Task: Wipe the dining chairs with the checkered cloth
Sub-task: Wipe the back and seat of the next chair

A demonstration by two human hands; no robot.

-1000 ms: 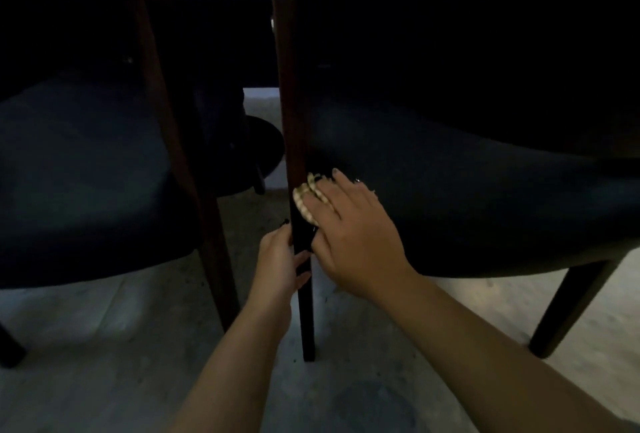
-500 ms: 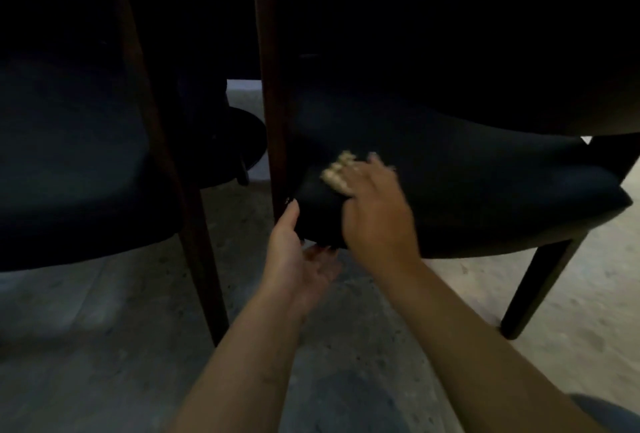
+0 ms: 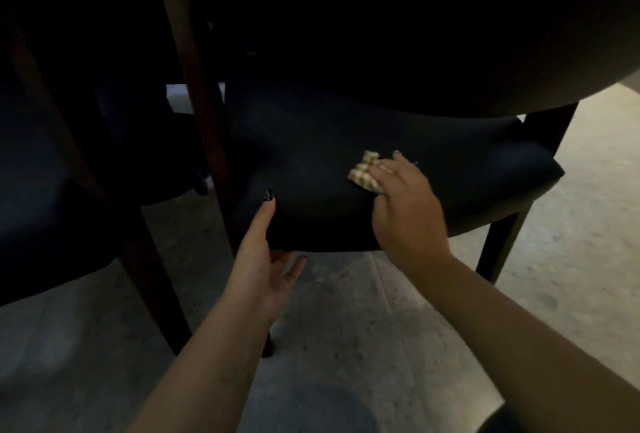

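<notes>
A dining chair with a dark padded seat (image 3: 311, 148) and dark wooden legs fills the middle of the view. My right hand (image 3: 405, 210) lies on the seat's front right part and holds the bunched checkered cloth (image 3: 363, 174) against the padding. A beige checked corner of the cloth pokes out past my fingertips. My left hand (image 3: 263, 259) braces the seat's front left corner, with the thumb straight up against the front face and the fingers stretched out beneath the seat.
A second dark chair (image 3: 41, 190) stands close on the left, its reddish wooden leg (image 3: 152, 276) running down to the floor. A tall wooden post (image 3: 197, 93) rises between the two seats. Grey stone floor (image 3: 346, 321) lies below, lighter at the right.
My right hand slid the cloth from the wooden post rightward across the seat. My left hand let go of the post and came to the seat's front corner. The view shifted right.
</notes>
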